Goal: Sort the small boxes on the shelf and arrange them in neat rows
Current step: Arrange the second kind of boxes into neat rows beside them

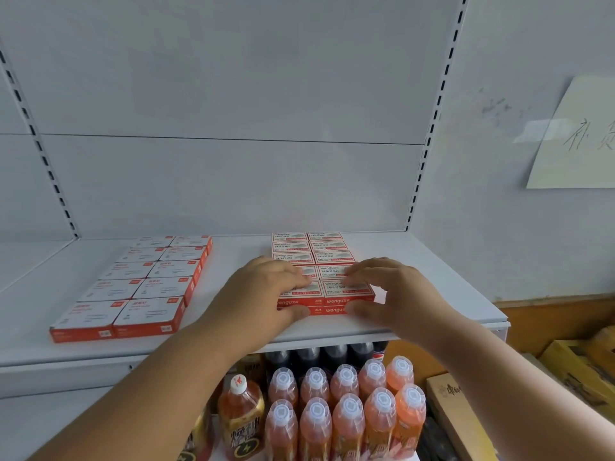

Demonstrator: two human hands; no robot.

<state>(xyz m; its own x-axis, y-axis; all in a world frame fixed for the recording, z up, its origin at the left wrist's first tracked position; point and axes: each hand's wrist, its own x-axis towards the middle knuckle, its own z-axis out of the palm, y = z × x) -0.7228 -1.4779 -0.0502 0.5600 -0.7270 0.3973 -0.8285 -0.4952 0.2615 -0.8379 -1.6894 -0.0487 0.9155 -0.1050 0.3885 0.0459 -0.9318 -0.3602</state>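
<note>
Both hands meet at the front of the staple boxes [327, 257] on the white shelf [432, 277]: left hand [263, 291] and right hand [396, 294] pinch the front stacked boxes, thumbs on their red fronts, fingers on top.

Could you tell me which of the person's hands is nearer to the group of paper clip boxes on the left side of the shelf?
Left. The left hand is apart from the paper clip boxes, just to their right; the right hand lies farther right.
</note>
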